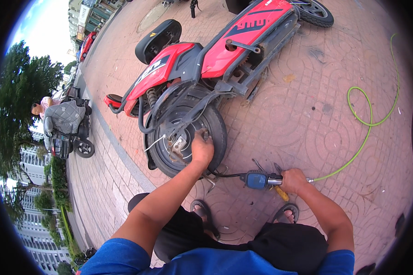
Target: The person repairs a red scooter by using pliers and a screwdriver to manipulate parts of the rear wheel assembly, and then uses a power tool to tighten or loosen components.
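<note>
Head view: the left hand (202, 149) is at the back wheel (219, 130) of a red bike (234, 50), with its fingers curled in by the inside of the tire. Something small and dark shows at the fingertips, but I cannot tell what it is or if the hand has hold of it. The right hand (294, 180) is wrapped tight around the metal grip of an air tool (256, 180) with a blue-edged screen.

A short black hose (225, 175) goes from the tool toward the wheel, and its end is hidden near the left hand. A long green hose (371, 125) comes out by the right hand and loops over the bricks. A tool with a yellow handle (282, 194) lies just below the air tool.

The bike lies on its side, in front of the person's feet. It looks like the tire is getting air, or is about to. The green hose seems to be joined on already. I cannot tell how full the tire is. Letting go of the wheel and standing the bike up are likely left.

Farther off, someone is by a parked scooter (69, 118).
</note>
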`<state>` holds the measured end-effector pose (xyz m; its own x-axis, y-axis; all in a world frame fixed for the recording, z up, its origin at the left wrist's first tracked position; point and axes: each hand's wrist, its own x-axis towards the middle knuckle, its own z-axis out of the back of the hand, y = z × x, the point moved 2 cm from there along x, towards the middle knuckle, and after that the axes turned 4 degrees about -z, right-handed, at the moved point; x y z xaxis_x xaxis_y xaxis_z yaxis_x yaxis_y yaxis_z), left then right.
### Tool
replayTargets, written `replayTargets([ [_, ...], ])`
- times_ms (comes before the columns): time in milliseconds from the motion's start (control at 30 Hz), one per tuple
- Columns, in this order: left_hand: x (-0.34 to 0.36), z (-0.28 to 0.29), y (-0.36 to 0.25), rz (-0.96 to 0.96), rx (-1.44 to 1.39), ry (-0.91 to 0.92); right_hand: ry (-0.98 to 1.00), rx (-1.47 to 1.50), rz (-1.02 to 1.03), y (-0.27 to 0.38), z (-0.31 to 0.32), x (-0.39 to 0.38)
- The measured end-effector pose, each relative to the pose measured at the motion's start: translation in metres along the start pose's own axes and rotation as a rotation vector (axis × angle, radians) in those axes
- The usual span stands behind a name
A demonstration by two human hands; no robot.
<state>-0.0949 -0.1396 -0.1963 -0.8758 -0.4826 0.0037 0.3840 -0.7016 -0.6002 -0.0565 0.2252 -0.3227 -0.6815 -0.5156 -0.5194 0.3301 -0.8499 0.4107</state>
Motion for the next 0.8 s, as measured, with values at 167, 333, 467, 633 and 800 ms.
replayTargets([
  [167, -0.001, -0.002, -0.001, -0.024, 0.009, -0.012, -0.004, 0.003, -0.002, -0.002, 0.0, -0.001],
  [333, 0.0, 0.0, 0.006, -0.029, 0.004, -0.018, 0.186, 0.133, 0.053, -0.002, 0.015, -0.001],
  [467, 0.001, 0.0, 0.002, -0.02, -0.002, -0.008, 0.273, 0.124, 0.051, -0.006, 0.017, 0.005],
  [633, 0.002, 0.003, -0.003, -0.006, -0.031, 0.008, 0.357, 0.183, 0.001, -0.003, 0.022, 0.005],
  [800, 0.001, -0.003, -0.003, 0.017, -0.055, 0.05, 0.219, 0.168, 0.009, -0.011, 0.011, 0.001],
])
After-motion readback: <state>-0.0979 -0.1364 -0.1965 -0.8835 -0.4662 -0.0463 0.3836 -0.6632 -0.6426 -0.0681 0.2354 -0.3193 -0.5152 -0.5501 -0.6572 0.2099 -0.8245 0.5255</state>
